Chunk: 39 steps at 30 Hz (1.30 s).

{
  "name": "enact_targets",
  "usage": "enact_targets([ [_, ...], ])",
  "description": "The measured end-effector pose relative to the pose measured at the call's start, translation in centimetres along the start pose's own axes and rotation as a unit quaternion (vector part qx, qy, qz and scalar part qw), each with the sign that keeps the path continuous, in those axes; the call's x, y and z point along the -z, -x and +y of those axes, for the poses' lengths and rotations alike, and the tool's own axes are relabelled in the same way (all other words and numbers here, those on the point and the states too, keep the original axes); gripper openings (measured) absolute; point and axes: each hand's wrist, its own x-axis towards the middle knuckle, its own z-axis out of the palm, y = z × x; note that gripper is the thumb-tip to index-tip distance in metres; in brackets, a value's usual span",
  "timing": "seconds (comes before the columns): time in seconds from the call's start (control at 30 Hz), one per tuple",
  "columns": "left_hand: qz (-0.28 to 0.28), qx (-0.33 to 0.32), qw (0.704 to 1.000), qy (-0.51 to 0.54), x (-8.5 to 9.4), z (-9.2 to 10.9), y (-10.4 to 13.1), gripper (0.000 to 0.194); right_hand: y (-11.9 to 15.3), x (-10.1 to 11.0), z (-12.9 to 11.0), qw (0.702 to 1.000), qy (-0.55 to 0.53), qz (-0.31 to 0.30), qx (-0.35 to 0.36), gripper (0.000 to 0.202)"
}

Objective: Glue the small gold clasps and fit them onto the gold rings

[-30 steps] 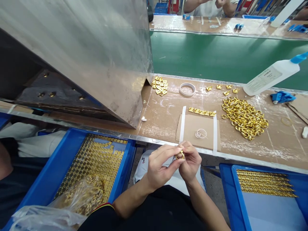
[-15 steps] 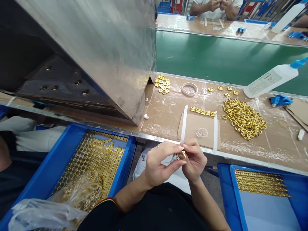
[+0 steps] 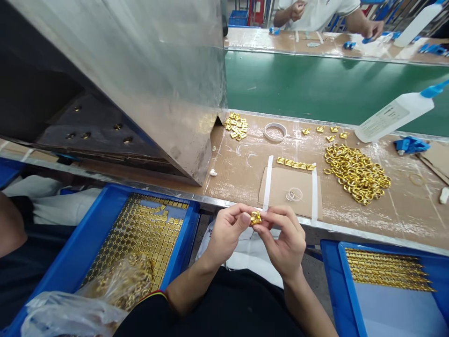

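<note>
Between the fingertips of both hands, just in front of the table edge, is a small gold ring (image 3: 256, 217) with its flat squarish top facing up. My left hand (image 3: 229, 231) pinches it from the left. From the other side my right hand (image 3: 282, 234) grips it with thumb and fingers. Beyond the hands, a cardboard pad (image 3: 287, 180) is taped to the table by white strips, with a small clear loop (image 3: 293, 194) lying on it. A row of square gold pieces (image 3: 296, 164) runs along the pad's far edge.
A heap of gold rings (image 3: 358, 173) lies right of the pad. Behind are a tape roll (image 3: 275, 132) and a tilted white bottle (image 3: 394, 117). A metal hood (image 3: 168, 93) stands left. Blue trays (image 3: 191, 224) (image 3: 345, 281) flank me. A co-worker (image 3: 324, 16) sits across the green belt.
The ring has turned in my fingers from band showing to flat top showing, and moved slightly left. Across the belt, the co-worker's hands have moved apart.
</note>
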Motion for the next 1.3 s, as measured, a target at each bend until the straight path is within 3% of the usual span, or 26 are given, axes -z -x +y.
enact_targets([
  [0.13,-0.020,-0.021,0.998,-0.055,-0.2,0.4,0.3,0.051,0.1,0.3,0.2,1.000,-0.008,0.009,-0.011,0.010],
  [0.37,-0.002,-0.101,0.980,-0.169,-0.7,0.7,0.5,0.040,0.4,0.8,0.5,1.000,-0.009,0.016,-0.004,0.014],
  [0.5,-0.009,-0.136,0.960,-0.246,-0.2,1.1,0.2,0.028,0.4,0.6,0.8,1.000,-0.001,-0.006,-0.010,0.012],
  [0.6,-0.042,-0.117,0.954,-0.274,0.7,1.4,-1.0,0.024,0.2,0.4,0.9,0.999,0.001,-0.016,-0.043,0.012],
  [0.7,-0.054,-0.109,0.937,-0.326,1.8,1.6,-4.5,0.023,-0.3,1.1,0.9,0.997,0.008,-0.006,-0.077,0.013],
  [0.8,-0.070,-0.112,0.885,-0.447,2.2,1.6,-10.1,0.017,-0.4,2.9,0.9,0.995,0.021,0.017,-0.091,0.013],
  [0.87,-0.111,-0.083,0.830,-0.540,1.7,1.4,-14.1,0.013,-0.2,4.2,1.0,0.994,0.027,0.030,-0.099,0.013],
  [0.97,-0.143,-0.069,0.810,-0.565,0.1,0.5,-18.9,0.011,0.3,5.5,1.2,0.993,0.027,0.044,-0.106,0.013],
  [1.07,-0.166,-0.061,0.800,-0.573,-1.5,-0.2,-21.4,0.013,0.7,5.9,1.5,0.993,0.020,0.040,-0.111,0.014],
  [1.13,-0.170,-0.056,0.797,-0.577,-2.1,-0.1,-21.5,0.023,1.0,5.9,1.5,0.993,0.016,0.034,-0.111,0.013],
  [1.2,-0.156,-0.050,0.799,-0.578,-1.9,0.6,-20.1,0.042,1.4,5.8,1.5,0.993,0.013,0.022,-0.114,0.011],
  [1.3,-0.111,-0.037,0.815,-0.567,0.9,2.1,-14.8,0.055,2.6,5.8,1.6,0.990,0.001,-0.005,-0.144,0.013],
])
